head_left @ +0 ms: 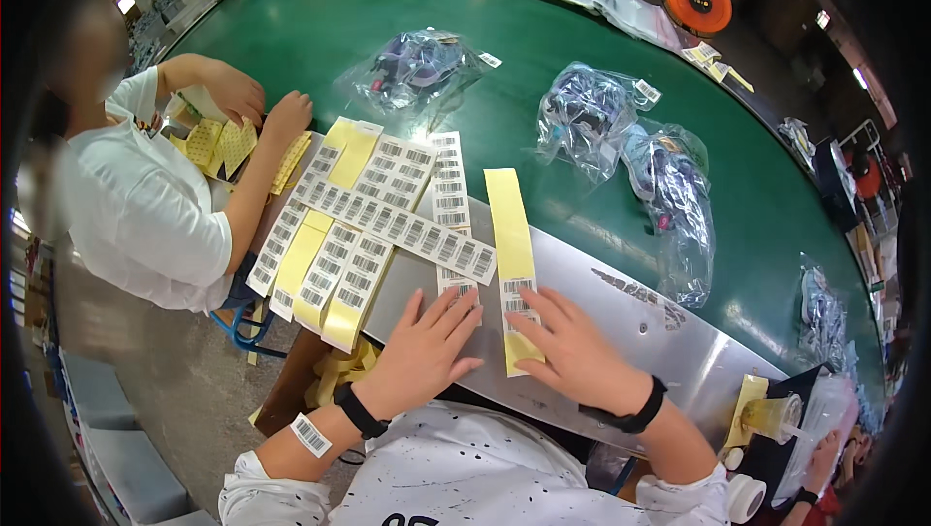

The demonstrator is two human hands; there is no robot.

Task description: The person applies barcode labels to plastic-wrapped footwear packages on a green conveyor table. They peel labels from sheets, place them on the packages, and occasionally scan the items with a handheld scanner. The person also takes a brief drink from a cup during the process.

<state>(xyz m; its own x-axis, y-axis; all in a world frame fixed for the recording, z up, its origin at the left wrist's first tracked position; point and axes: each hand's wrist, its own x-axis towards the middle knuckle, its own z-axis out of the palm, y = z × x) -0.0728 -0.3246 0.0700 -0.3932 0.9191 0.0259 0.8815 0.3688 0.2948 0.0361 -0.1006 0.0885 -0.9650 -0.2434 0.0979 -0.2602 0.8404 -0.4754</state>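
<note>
While both hands sit palm-down over the metal edge of the counter, I read the yellow backing strip as the piece that matters. It's flat on the metal, long axis running away from the wearer's body, far end leaning slightly left. Two barcode labels show on its nearer half; the far stretch is bare yellow.

Right hand is the nearer one: fingers spread, index and middle tips on the strip by the labels, thumb tip at its right edge lower down. So from those fingers it lies left, directly under the tips. I can't tell if a label edge is lifted.

Left hand: fingers fanned, tips over the near end of a white label strip. From there, the yellow piece is just to the right, across a narrow gap. No pinch visible on either side. Layered label sheets lie farther left.
</note>
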